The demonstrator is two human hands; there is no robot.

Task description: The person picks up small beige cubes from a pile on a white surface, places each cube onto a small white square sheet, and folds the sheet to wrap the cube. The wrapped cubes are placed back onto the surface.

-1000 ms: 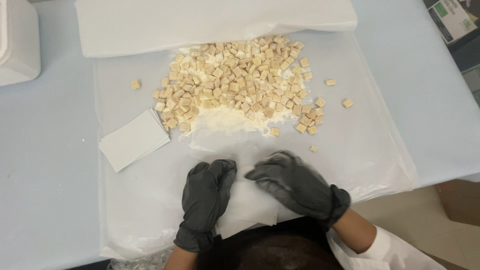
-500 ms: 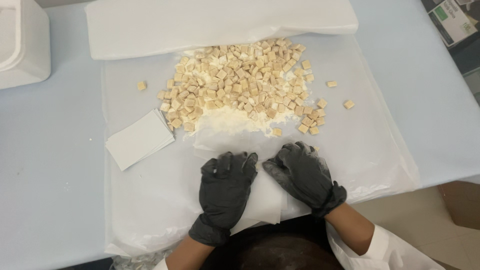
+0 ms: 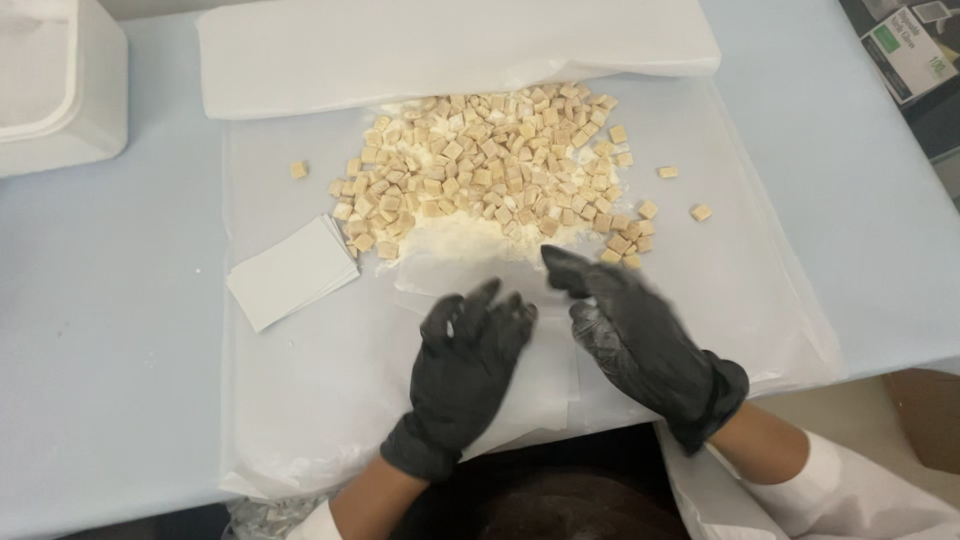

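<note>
Both my hands wear black gloves. My left hand (image 3: 462, 370) lies flat with fingers spread on a thin white paper sheet (image 3: 540, 385) near the table's front edge. My right hand (image 3: 640, 340) hovers beside it, fingers extended toward a heap of small tan cubes (image 3: 480, 165). The cubes lie in white powder (image 3: 460, 238) on a clear plastic sheet (image 3: 300, 380). Neither hand holds anything.
A stack of small white paper squares (image 3: 292, 272) lies left of the heap. A folded white sheet (image 3: 450, 45) sits at the back, a white container (image 3: 60, 85) at far left, a dark box (image 3: 905, 50) at top right. Stray cubes (image 3: 700, 212) lie right.
Both hands have moved forward from the front edge toward the cube heap. The fingers have spread, and the right hand has reached nearest the cubes.
</note>
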